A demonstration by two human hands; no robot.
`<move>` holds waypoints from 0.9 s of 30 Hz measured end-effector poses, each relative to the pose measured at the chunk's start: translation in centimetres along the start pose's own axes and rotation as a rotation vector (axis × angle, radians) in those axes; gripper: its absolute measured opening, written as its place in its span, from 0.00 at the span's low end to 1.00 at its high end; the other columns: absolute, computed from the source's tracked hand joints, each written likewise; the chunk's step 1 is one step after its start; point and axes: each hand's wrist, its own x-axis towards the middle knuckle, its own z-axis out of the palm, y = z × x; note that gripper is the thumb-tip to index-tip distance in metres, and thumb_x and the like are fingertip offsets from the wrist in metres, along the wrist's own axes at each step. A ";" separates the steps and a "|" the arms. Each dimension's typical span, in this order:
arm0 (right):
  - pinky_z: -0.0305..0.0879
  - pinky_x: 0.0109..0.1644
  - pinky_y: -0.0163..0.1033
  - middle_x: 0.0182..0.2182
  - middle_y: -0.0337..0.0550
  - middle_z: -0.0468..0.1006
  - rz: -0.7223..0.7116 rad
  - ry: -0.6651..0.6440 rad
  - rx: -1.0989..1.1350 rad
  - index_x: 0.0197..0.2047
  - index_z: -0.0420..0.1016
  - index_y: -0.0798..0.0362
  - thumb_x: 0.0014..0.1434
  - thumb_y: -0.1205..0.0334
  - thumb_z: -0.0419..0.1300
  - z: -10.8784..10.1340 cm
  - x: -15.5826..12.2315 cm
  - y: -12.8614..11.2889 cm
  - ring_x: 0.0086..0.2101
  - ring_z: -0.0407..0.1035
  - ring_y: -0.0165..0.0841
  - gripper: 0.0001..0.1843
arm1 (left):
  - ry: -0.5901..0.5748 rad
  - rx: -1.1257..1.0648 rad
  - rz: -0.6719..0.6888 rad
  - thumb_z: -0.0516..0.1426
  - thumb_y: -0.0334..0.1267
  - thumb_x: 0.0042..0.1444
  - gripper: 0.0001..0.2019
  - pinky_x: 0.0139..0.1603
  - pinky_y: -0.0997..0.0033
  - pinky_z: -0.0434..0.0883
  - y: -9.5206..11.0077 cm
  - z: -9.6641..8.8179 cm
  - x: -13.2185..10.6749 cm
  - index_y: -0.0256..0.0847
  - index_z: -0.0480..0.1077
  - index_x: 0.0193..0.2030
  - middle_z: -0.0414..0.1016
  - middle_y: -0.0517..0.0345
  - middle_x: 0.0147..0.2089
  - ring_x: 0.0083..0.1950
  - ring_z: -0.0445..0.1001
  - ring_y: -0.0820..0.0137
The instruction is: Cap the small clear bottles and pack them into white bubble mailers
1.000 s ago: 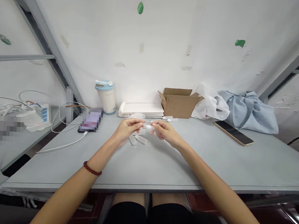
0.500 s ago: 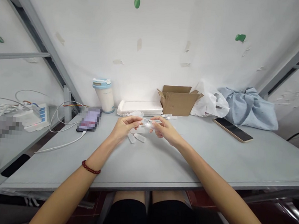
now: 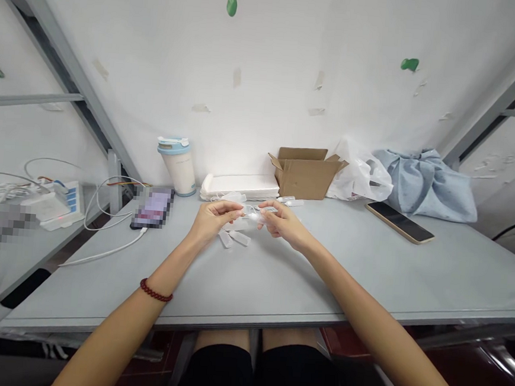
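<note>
Both my hands meet above the grey table, pinching a small white part with a thin white wire between them. My left hand, fingers curled, grips its left end; a red bead bracelet circles that wrist. My right hand pinches the right end. Under my hands, a few small clear plastic pieces lie on the table. The part is too small and bright to make out in detail.
Along the wall stand a blue-lidded cup, a flat white stack, an open cardboard box, a white plastic bag and blue cloth. A phone lies right; a charging phone and power strip lie left.
My hands stay together on the small white part, with only slight finger movement. The view has shifted a little.
</note>
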 end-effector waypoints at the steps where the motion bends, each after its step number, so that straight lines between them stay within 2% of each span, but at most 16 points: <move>1: 0.46 0.21 0.32 0.23 0.36 0.72 -0.002 0.011 -0.032 0.43 0.61 0.51 0.56 0.51 0.54 0.0 0.0 0.0 0.18 0.48 0.23 0.15 | 0.002 0.040 0.011 0.65 0.41 0.39 0.12 0.32 0.70 0.67 0.1 0.1 -0.1 0.38 0.77 0.31 0.77 0.54 0.30 0.30 0.71 0.70; 7: 0.48 0.21 0.31 0.21 0.35 0.71 -0.031 0.042 -0.126 0.43 0.61 0.50 0.56 0.53 0.53 0.3 0.0 0.4 0.17 0.50 0.23 0.14 | -0.030 0.223 0.128 0.63 0.41 0.43 0.09 0.39 0.66 0.70 0.1 0.5 -0.6 0.39 0.76 0.30 0.78 0.54 0.32 0.35 0.74 0.65; 16: 0.47 0.19 0.30 0.21 0.33 0.72 -0.060 0.052 -0.069 0.43 0.59 0.50 0.56 0.52 0.53 0.8 0.4 1.7 0.15 0.49 0.22 0.15 | -0.027 0.259 0.186 0.61 0.39 0.46 0.08 0.41 0.66 0.70 -0.2 0.7 -0.8 0.38 0.73 0.31 0.75 0.54 0.32 0.35 0.73 0.67; 20: 0.46 0.19 0.30 0.21 0.33 0.72 -0.062 0.044 -0.037 0.42 0.59 0.50 0.56 0.50 0.53 0.9 0.5 1.8 0.15 0.49 0.21 0.15 | -0.050 0.209 0.165 0.60 0.39 0.46 0.10 0.41 0.67 0.70 -0.3 0.6 -0.7 0.38 0.71 0.35 0.74 0.55 0.31 0.35 0.73 0.68; 23: 0.45 0.20 0.30 0.21 0.33 0.71 -0.057 0.025 0.029 0.41 0.59 0.50 0.56 0.49 0.54 0.9 0.5 1.5 0.16 0.47 0.21 0.16 | -0.085 0.174 0.104 0.59 0.42 0.49 0.13 0.36 0.69 0.70 0.2 0.2 -0.3 0.37 0.70 0.40 0.75 0.55 0.30 0.30 0.72 0.71; 27: 0.44 0.20 0.30 0.20 0.32 0.70 -0.045 0.038 0.071 0.41 0.59 0.50 0.56 0.49 0.54 0.7 0.6 1.1 0.16 0.47 0.21 0.16 | -0.099 0.210 0.048 0.55 0.46 0.52 0.15 0.32 0.71 0.69 1.4 -0.3 -0.2 0.35 0.72 0.35 0.77 0.51 0.32 0.28 0.69 0.73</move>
